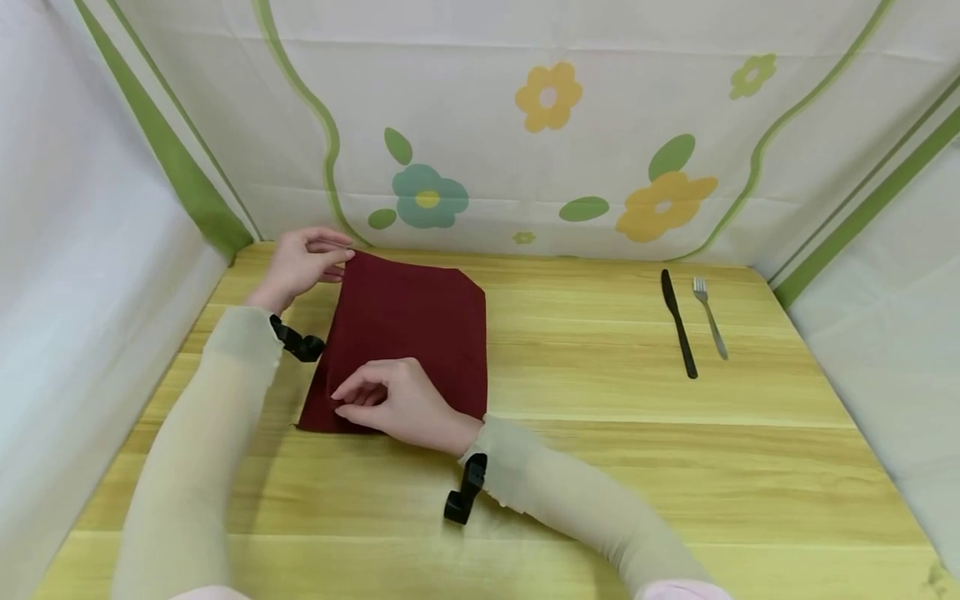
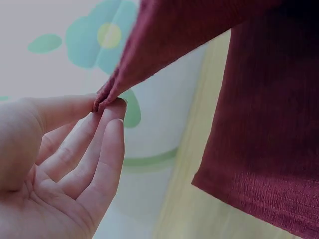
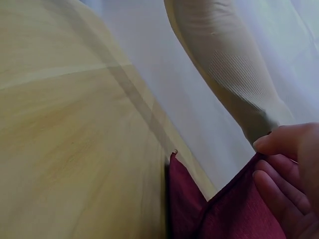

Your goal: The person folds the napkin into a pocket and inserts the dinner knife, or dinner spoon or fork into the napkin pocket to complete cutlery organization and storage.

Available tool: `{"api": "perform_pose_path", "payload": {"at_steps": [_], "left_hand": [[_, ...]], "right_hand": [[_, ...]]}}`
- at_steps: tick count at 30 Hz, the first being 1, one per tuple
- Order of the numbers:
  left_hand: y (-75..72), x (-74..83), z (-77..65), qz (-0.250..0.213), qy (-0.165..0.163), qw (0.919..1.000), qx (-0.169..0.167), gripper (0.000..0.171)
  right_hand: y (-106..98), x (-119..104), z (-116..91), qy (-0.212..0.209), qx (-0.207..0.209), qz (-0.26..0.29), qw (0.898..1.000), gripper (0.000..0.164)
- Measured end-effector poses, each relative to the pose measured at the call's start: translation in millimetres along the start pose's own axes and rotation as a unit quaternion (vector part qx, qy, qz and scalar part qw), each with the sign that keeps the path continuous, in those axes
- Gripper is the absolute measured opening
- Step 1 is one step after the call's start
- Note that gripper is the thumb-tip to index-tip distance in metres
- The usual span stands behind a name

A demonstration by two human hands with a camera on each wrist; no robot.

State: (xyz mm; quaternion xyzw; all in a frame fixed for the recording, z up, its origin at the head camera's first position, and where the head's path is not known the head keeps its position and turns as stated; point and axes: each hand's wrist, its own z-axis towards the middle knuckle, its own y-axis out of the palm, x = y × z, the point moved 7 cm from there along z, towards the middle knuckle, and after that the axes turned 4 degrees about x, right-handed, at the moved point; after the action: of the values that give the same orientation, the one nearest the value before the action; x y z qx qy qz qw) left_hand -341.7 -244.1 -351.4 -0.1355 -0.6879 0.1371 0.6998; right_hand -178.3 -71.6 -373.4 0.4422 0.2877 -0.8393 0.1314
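A dark red cloth napkin lies on the left part of the wooden table. My left hand pinches its far left corner between thumb and fingertips; in the left wrist view that corner of the napkin is lifted, with a lower layer hanging apart from it. Over the napkin's near left part, my right hand pinches its edge with the thumb against the fingers. The right wrist view shows the raised napkin edge and a separate pointed corner beside it, close to the tabletop.
A black knife and, to its right, a silver fork lie at the far right of the wooden table. White curtains with flower prints stand at the back and both sides. A black wrist camera sits below the right wrist.
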Motion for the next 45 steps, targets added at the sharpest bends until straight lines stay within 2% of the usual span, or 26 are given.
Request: {"api": "perform_pose_path", "payload": {"at_steps": [4,14,18,24,28,31,34,39,45], "left_hand": [[-5.7,-10.1,3.3,0.013,-0.005,0.9999,-0.001,0.036],[-5.7,-57.3,9.2,0.031,-0.053,0.9981,-0.006,0.039],[-1.5,-64.4,10.3,0.035,-0.057,0.9977,-0.009,0.039],[4.4,-70.3,10.5,0.035,-0.084,0.9955,-0.029,0.047],[6.3,-71.6,8.1,0.038,-0.091,0.9946,-0.033,0.053],[8.4,-74.2,5.3,0.048,-0.098,0.9934,-0.036,0.053],[10.1,-78.1,2.8,0.057,-0.106,0.9920,-0.039,0.052],[13.1,-79.7,-1.9,0.062,-0.106,0.9912,-0.049,0.051],[22.9,-76.1,-9.6,0.053,-0.117,0.9896,-0.063,0.052]], "right_hand": [[11,6,9,0.004,-0.001,-0.024,1.000,0.012],[40,33,12,0.035,-0.011,-0.043,0.998,0.011],[48,39,12,0.042,-0.018,-0.059,0.997,0.011],[62,42,8,0.050,-0.072,-0.108,0.990,0.013],[58,39,8,0.043,-0.101,-0.117,0.987,0.014],[42,35,10,0.035,-0.095,-0.113,0.988,0.014],[11,35,14,0.042,-0.057,-0.112,0.991,0.017],[-60,48,14,0.118,0.016,-0.102,0.988,0.024],[-149,73,-5,0.210,0.074,-0.126,0.967,0.032]]}}
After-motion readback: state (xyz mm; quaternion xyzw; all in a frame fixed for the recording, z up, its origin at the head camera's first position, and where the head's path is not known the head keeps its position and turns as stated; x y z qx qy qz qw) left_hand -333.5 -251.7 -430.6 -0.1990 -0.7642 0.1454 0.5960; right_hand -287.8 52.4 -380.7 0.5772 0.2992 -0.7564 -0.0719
